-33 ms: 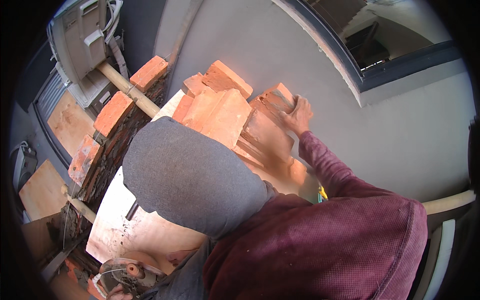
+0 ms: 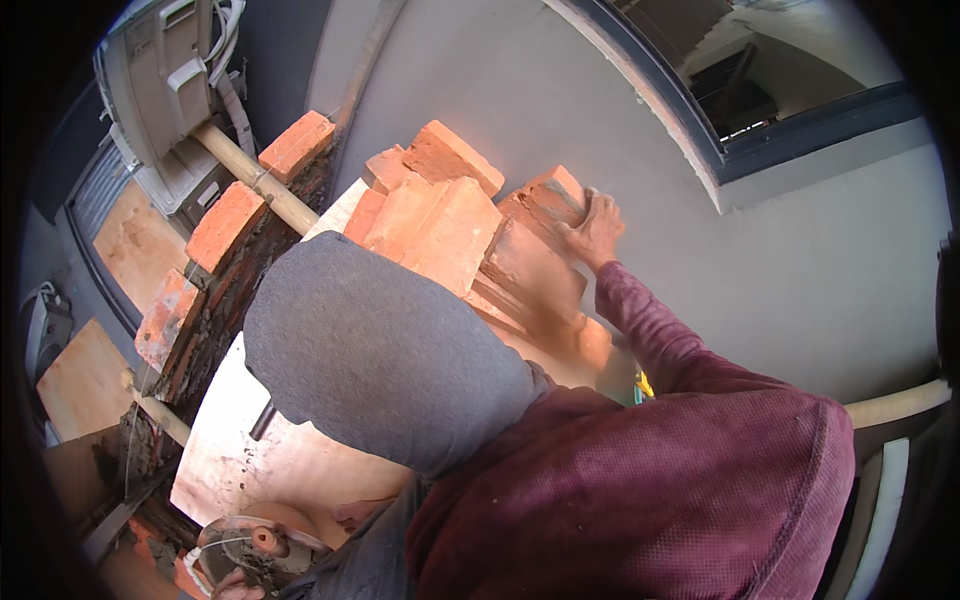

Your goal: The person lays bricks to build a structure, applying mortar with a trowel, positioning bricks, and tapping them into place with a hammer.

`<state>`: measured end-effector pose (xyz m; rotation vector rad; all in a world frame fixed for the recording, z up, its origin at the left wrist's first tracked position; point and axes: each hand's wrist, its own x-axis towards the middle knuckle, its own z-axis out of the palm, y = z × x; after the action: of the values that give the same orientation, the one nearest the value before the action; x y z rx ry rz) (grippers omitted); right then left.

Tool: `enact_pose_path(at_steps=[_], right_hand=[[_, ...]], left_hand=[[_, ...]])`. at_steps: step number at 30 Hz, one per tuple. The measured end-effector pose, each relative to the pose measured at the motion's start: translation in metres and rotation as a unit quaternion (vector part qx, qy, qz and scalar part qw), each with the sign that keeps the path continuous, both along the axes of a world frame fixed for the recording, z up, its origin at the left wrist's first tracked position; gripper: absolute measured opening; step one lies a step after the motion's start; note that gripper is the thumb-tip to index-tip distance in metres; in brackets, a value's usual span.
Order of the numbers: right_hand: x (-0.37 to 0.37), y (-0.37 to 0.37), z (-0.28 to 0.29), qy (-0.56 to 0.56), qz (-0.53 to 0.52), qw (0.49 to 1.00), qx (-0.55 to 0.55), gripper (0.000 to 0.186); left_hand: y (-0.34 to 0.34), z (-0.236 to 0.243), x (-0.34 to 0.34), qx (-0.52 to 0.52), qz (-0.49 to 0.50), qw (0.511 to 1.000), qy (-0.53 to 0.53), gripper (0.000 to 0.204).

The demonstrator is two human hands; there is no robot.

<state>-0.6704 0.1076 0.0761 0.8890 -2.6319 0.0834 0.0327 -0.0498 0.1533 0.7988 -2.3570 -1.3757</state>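
A co-worker in a grey head covering (image 2: 385, 345) and maroon top (image 2: 640, 490) bends in front of me, filling the middle and lower right. That person's right hand (image 2: 595, 230) grips a mortar-smeared brick (image 2: 545, 190) beside stacked bricks (image 2: 440, 230) on a pale board (image 2: 210, 460). At the lower left edge, a partly visible hand (image 2: 235, 585) is beside a round, mortar-caked item (image 2: 275, 562) with a wooden handle and white cord; whose hand it is and what it holds, I cannot tell. My right hand is not in view.
Left, a rough brick course (image 2: 222, 225) runs along a string line, with bamboo poles (image 2: 280, 200), plywood sheets (image 2: 80, 380) and an outdoor air-conditioner unit (image 2: 155, 70). A grey rendered wall (image 2: 820, 280) with a dark-framed window (image 2: 780, 150) is at right, a pale pipe (image 2: 895, 405) below it.
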Motion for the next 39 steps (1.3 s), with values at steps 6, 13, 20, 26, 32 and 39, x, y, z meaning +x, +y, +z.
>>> enact_pose_path(at_steps=[6,13,20,26,32,39], right_hand=[[-0.001,0.011,-0.01,0.009,0.025,0.999,0.036,0.073],[0.019,0.015,-0.01,0.0,0.157,0.987,0.022,0.056],[0.002,-0.008,0.059,-0.209,0.079,0.97,-0.098,0.062],[0.071,-0.162,0.148,-0.497,0.321,0.798,-0.117,0.068],[0.19,-0.323,0.139,-0.634,0.561,0.533,-0.01,0.067],[0.403,-0.435,0.141,-0.456,0.75,0.459,0.138,0.073]], left_hand=[[-0.001,-0.005,-0.004,-0.012,-0.013,0.998,0.059,0.069],[0.004,0.003,-0.006,-0.003,0.035,0.999,0.029,0.056],[0.007,0.008,-0.042,0.203,0.29,0.935,0.006,0.044],[-0.072,-0.018,-0.069,0.281,0.271,0.918,0.07,0.07],[-0.15,-0.063,-0.177,0.349,0.132,0.893,0.253,0.09],[-0.164,0.004,-0.103,0.198,0.453,0.762,0.418,0.04]])
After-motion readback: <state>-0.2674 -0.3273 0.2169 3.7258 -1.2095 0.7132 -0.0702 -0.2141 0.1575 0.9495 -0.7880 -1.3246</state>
